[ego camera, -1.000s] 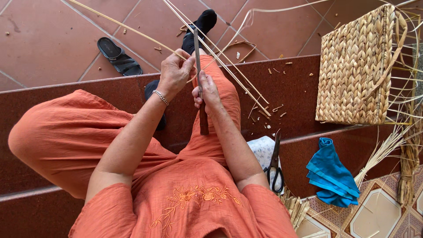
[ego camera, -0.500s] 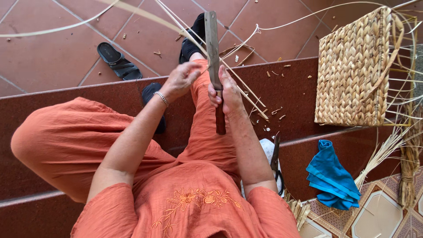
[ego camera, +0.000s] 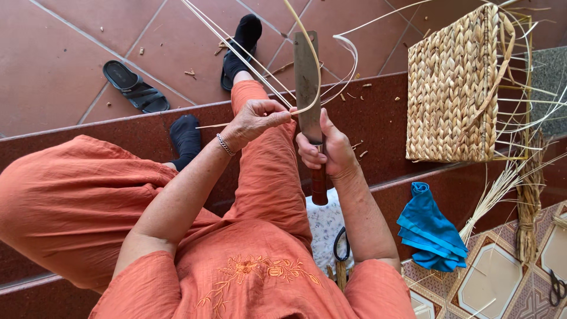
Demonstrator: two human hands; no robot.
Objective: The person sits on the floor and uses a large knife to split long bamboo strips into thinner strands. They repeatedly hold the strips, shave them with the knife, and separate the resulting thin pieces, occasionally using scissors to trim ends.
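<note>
1. Red tiled steps [ego camera: 71, 71] run under a sandal [ego camera: 133, 88] at the left.
2. Left hand [ego camera: 257, 121] pinches a thin cane strip [ego camera: 248, 50].
3. Right hand [ego camera: 328, 150] grips the knife [ego camera: 308, 82], seemingly splitting cane; steady pulling looks needed.
4. Woven basket [ego camera: 455, 88] stands at the step's right edge.

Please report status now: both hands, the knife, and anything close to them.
Left hand pinches thin cane strips. Right hand grips knife, blade up. Woven basket alongside, apart.

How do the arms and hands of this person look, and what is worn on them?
Both forearms are bare. The sleeves are short and loose, of orange-red crinkled cloth like the rest of the clothing. The left hand has a thin silver chain bracelet at the wrist. The right hand shows no ring, watch or glove.
</note>
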